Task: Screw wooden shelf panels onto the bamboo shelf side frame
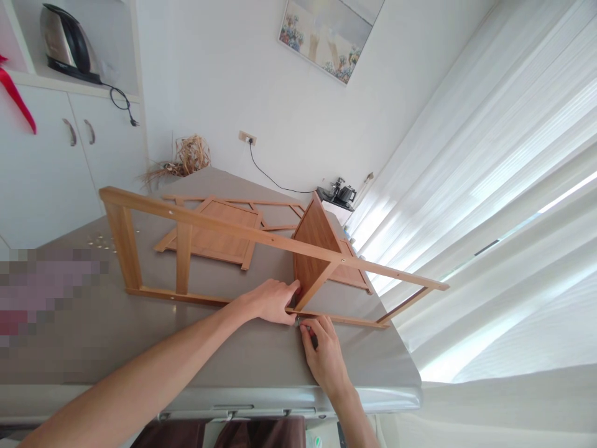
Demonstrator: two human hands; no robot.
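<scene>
A wooden ladder-like side frame [233, 231] stands on its long edge on the table, with a wooden shelf panel [313, 233] set upright against its crossbar. My left hand [275, 302] is closed around the frame's lower rail, where the crossbar and panel meet it. Just to the right, my right hand [324, 351] grips a small screwdriver [313, 336] with a dark and red handle, largely hidden by the fingers. Its metal end points at the lower rail beside my left fingertips. Whether it sits in a screw is too small to tell.
Behind the frame, another shelf panel [224, 227] and a second side frame [280, 227] lie on the grey table [224, 354]. A further panel [347, 275] lies to the right. Small hardware pieces [100, 241] are scattered at the left. White curtains [489, 186] hang along the right.
</scene>
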